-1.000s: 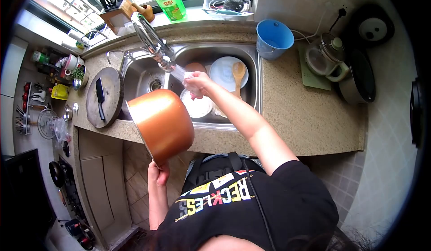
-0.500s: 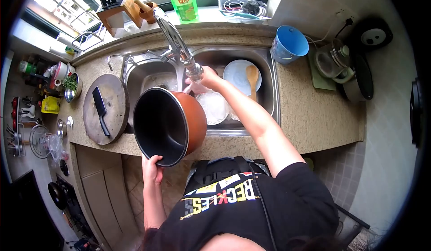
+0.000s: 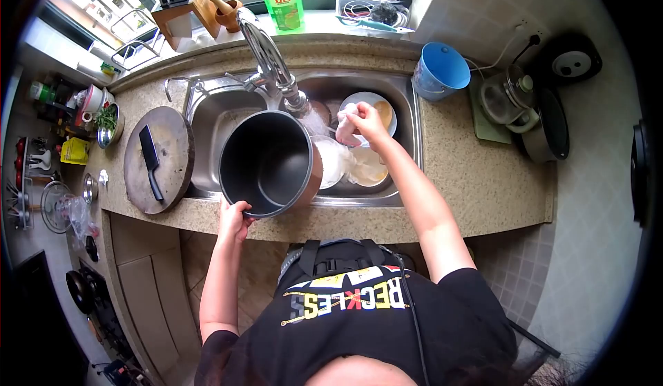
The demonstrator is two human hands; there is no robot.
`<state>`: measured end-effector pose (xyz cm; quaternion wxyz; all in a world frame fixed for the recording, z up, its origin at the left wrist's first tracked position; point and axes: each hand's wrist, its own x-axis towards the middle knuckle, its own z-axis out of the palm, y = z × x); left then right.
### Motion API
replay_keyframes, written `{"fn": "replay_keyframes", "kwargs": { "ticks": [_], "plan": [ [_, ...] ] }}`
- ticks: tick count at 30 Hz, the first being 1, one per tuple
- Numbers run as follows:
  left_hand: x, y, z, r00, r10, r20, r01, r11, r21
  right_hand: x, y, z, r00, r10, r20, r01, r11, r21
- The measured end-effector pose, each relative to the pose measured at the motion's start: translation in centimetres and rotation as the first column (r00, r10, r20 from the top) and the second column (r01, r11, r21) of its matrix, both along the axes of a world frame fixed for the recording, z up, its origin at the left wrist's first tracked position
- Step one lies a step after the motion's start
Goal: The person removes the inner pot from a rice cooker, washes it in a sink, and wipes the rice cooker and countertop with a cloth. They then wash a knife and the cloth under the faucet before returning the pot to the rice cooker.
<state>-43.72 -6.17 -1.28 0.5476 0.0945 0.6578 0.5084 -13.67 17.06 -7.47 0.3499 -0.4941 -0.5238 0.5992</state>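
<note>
My left hand (image 3: 236,220) grips the near rim of a large pot (image 3: 269,165), black inside and orange-brown outside, tilted over the front of the sink (image 3: 409,179). My right hand (image 3: 371,125) pinches a pale pinkish cloth (image 3: 347,128) above the right basin. Water runs from the chrome faucet (image 3: 276,75) just right of the pot. Under the cloth lie a white dish (image 3: 333,158) and a bowl (image 3: 369,168), partly covered by running water. A light plate (image 3: 387,103) rests at the back of the basin, behind my right hand.
On the left counter a round cutting board (image 3: 176,155) holds a black knife (image 3: 148,155). A blue bucket (image 3: 442,72) stands right of the sink, with a glass kettle (image 3: 504,99) further right. A green soap bottle (image 3: 283,3) is on the windowsill.
My right hand has moved from under the faucet to the right, lifting the cloth away from the water. The pot has shifted slightly up and right, its opening now turned more upward.
</note>
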Motion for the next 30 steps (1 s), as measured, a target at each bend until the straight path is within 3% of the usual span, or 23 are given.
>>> {"fn": "replay_keyframes", "kwargs": {
  "ticks": [1, 2, 4, 8, 14, 17, 18, 19, 23, 24, 25, 27, 29, 30],
  "plan": [
    [0.3, -0.1, -0.1, 1.0, 0.002, -0.002, -0.002, 1.0, -0.006, 1.0, -0.5, 0.0, 0.992, -0.04, -0.116, 0.03, 0.996, -0.086],
    [0.6, -0.1, 0.0, 1.0, 0.008, -0.025, -0.008, 1.0, 0.003, 2.0, -0.9, -0.5, 0.992, -0.04, -0.121, 0.03, 0.996, -0.086],
    [1.4, 0.9, 0.5, 0.997, 0.0, -0.083, 0.001, 1.0, 0.013, 3.3, -1.4, -1.5, 0.998, -0.053, -0.018, 0.051, 0.994, -0.096],
    [3.8, 4.6, -0.2, 0.988, -0.043, -0.149, 0.046, 0.999, 0.016, 4.8, -2.3, -3.1, 0.996, -0.089, 0.004, 0.089, 0.984, -0.154],
    [7.0, 7.0, -0.5, 0.982, -0.146, -0.121, 0.156, 0.984, 0.082, 8.6, -5.0, 1.4, 0.997, -0.068, -0.048, 0.059, 0.983, -0.175],
    [5.1, 6.5, -3.7, 0.937, -0.14, -0.319, 0.216, 0.952, 0.217, 12.6, -5.3, 1.1, 0.999, -0.032, 0.027, 0.034, 0.997, -0.073],
    [5.1, 6.4, -1.6, 0.934, -0.176, -0.311, 0.215, 0.972, 0.096, 13.5, -5.9, 2.7, 0.997, -0.045, 0.055, 0.05, 0.994, -0.097],
    [3.9, 6.6, -2.7, 0.937, -0.151, -0.314, 0.221, 0.954, 0.201, 14.3, -6.3, 4.4, 0.995, -0.057, 0.084, 0.067, 0.99, -0.121],
    [3.5, 8.1, -1.9, 0.983, -0.08, -0.168, 0.108, 0.98, 0.166, 17.6, -8.3, 3.9, 0.988, -0.077, 0.132, 0.095, 0.986, -0.14],
    [3.3, 8.6, -2.6, 0.987, -0.06, -0.147, 0.084, 0.983, 0.162, 19.1, -8.8, 0.1, 0.98, -0.057, 0.192, 0.061, 0.998, -0.015],
    [3.5, 9.3, -2.7, 0.987, -0.068, -0.144, 0.091, 0.983, 0.161, 19.5, -9.8, -1.9, 0.962, -0.056, 0.267, 0.058, 0.998, 0.0],
    [4.0, 10.1, -2.9, 0.989, -0.101, -0.105, 0.115, 0.984, 0.135, 19.7, -12.6, -4.8, 0.743, 0.036, 0.669, -0.11, 0.992, 0.069],
    [4.7, 10.5, -3.1, 0.991, -0.104, -0.082, 0.116, 0.982, 0.152, 17.7, -14.8, -4.6, 0.585, 0.127, 0.801, -0.167, 0.985, -0.034],
    [5.0, 10.6, -2.8, 0.988, -0.132, -0.077, 0.143, 0.977, 0.159, 16.6, -15.8, -4.8, 0.588, 0.124, 0.799, -0.143, 0.989, -0.049]
  ]
}}
